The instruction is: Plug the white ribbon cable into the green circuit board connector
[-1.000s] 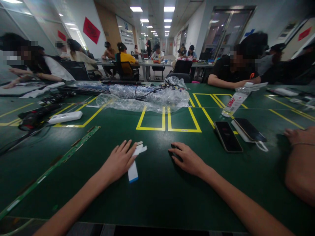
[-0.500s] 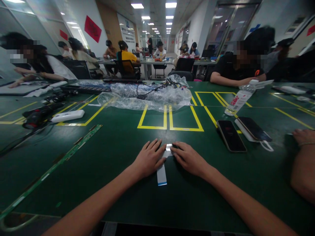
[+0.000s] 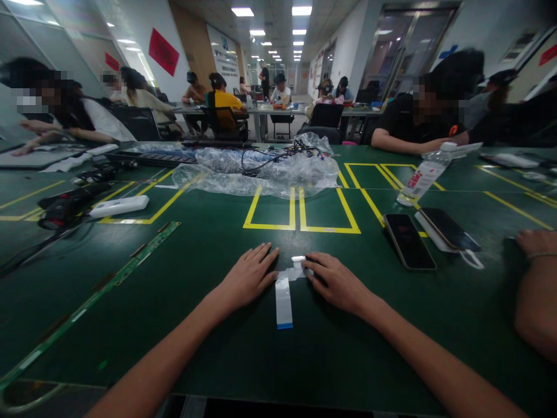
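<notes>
A white flat ribbon cable [image 3: 284,302] lies bent in a step shape on the green table in front of me. One end is blue and points toward me; the far end is shiny silver. My left hand [image 3: 246,275] rests palm down to its left, fingers stretched out, with the thumb tip at or very near the cable's bend. On the other side, my right hand [image 3: 335,278] lies with fingers extended, its fingertips touching the right edge of the cable near the silver end. Neither hand is wrapped round anything.
A long green circuit board strip [image 3: 126,270] lies to the left. Crumpled clear plastic wrap [image 3: 261,174] with black cables sits ahead. Two phones [image 3: 409,241] and a tilted bottle [image 3: 424,177] are at the right. Another person's arm [image 3: 537,290] rests at the right edge.
My left hand has slid left, off the cable, uncovering its middle part. The near strip of the cable has shifted slightly left. My right hand has hardly moved.
</notes>
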A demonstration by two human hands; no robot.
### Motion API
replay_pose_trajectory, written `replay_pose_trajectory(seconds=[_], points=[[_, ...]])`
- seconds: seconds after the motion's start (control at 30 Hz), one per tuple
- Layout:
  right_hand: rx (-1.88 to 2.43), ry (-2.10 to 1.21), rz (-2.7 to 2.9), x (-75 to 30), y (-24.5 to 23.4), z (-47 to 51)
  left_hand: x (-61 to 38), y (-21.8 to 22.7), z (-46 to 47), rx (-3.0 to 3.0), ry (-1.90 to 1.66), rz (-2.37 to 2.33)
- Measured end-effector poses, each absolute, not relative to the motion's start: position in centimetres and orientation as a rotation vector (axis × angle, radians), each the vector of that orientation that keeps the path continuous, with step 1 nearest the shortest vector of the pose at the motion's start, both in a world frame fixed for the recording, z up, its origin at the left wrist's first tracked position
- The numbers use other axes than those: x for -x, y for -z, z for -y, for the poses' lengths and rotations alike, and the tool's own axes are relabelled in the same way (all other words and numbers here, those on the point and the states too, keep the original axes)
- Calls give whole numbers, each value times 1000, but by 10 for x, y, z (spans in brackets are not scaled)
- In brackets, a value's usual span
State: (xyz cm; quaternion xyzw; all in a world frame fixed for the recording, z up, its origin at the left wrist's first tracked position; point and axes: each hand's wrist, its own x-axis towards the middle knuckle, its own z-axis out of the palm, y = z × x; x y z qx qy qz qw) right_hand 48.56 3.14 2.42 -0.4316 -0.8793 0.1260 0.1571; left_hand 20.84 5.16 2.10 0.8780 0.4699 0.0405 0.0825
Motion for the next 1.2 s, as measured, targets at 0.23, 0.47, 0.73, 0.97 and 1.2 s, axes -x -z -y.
replay_pose_trajectory(seconds=[0.23,0.47,0.73,0.97,1.2], points=[[1254,-372,2546,-487,-22,-30,-115,-13,-52,-2404,-23,-1921],[1229,-396,2513,-487,-22,-30,2,-8,-17,-1887,-102,-2545],[1240,-373,2525,-485,-25,-28,-4,0,0,-2061,-50,-2386],[1208,-362,2520,-488,-28,-27,-91,-4,8,-2406,-152,-1928],[1220,-340,2538,-489,-29,-27,-192,-39,-33,-2616,-59,-1423]])
